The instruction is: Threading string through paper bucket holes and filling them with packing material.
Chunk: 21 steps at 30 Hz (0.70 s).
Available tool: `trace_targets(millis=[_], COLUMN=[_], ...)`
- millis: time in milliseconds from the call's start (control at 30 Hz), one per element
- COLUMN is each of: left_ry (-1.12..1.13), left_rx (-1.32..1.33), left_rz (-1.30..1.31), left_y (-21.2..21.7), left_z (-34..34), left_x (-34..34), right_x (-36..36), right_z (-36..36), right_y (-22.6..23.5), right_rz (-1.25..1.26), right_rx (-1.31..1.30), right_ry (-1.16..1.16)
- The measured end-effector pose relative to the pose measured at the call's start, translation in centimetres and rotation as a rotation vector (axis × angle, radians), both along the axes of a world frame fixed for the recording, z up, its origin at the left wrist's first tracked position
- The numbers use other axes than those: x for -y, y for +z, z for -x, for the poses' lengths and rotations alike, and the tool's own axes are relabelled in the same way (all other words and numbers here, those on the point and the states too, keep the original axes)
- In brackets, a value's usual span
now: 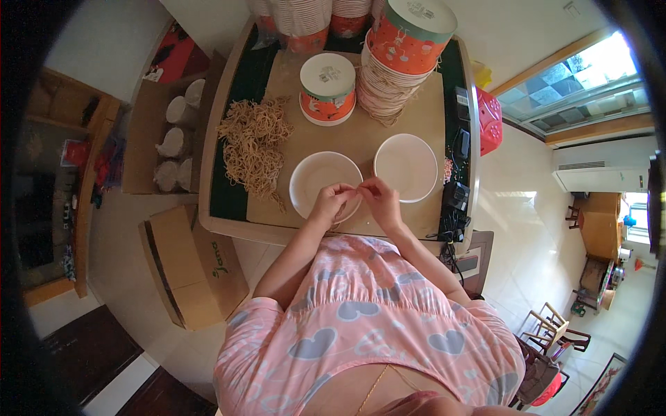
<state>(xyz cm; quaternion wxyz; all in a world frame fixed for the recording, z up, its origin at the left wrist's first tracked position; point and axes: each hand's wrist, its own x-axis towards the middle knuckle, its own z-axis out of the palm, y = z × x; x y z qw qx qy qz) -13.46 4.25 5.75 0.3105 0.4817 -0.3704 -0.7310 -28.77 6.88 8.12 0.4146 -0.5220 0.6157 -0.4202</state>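
Note:
My left hand and my right hand meet fingertip to fingertip at the table's near side, both pinched closed. Whatever sits between the fingertips is too small to make out. Under my left hand stands a white round paper tub, open side up. A second white paper tub is just beyond my right hand, also open upward. Left of them lies a tangled heap of beige cords. Behind the tubs, an orange tub with a white and green base rests upside down.
A tall stack of upturned orange tubs at the back right has beige cords around it. More stacked tubs stand behind. Black adapters and cables line the table's right edge. On the floor at left are cardboard boxes.

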Motion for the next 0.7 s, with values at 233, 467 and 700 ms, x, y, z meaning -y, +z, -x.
trace_targets(millis=[233, 467, 700], left_ry=[0.048, -0.021, -0.038], left_rx=[-0.289, -0.404, -0.354], left_rz=[-0.435, -0.491, -0.423], left_y=[0.0, -0.6, -1.4], left_z=[0.1, -0.2, -0.1], left_x=[0.6, 1.0, 0.4], right_x=[-1.4, -1.5, -1.0], right_z=[0.4, 0.2, 1.1], right_y=[0.9, 1.1, 0.8], right_rz=[-0.057, -0.073, -0.021], right_rx=[-0.026, -0.068, -0.305], right_ry=[0.022, 0.056, 0.112])
